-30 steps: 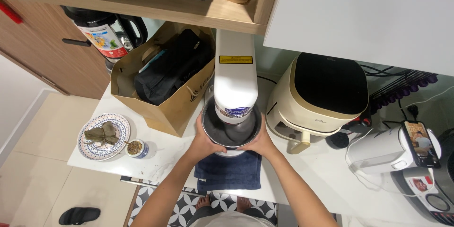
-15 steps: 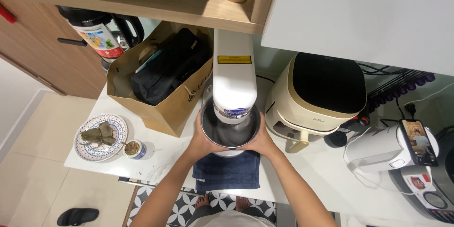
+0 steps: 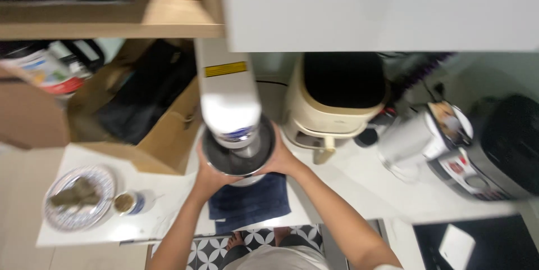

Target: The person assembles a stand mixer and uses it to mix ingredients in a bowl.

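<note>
Bowl: a steel mixing bowl point(image 3: 238, 155) sits under the head of a white stand mixer point(image 3: 227, 96), at the near edge of the white counter point(image 3: 359, 191), above a dark blue towel point(image 3: 250, 202).
Risk, as I judge it: the bowl could tilt or catch on the mixer head if my two hands turn or lift unevenly; the picture is motion-blurred, so I cannot tell whether it is seated.
Second risk: it stands close to the counter edge, so a slip could send it toward the floor.
Left hand point(image 3: 210, 174): wrapped round the bowl's left wall, fingers curled on it.
Right hand point(image 3: 283, 160): cupped on the right wall, palm against the steel.
Arms: both reach up from below, elbows bent outward.
Around: a brown paper bag point(image 3: 151, 107) to the left, a cream air fryer point(image 3: 334, 98) to the right, a patterned plate point(image 3: 78, 197) far left.
</note>
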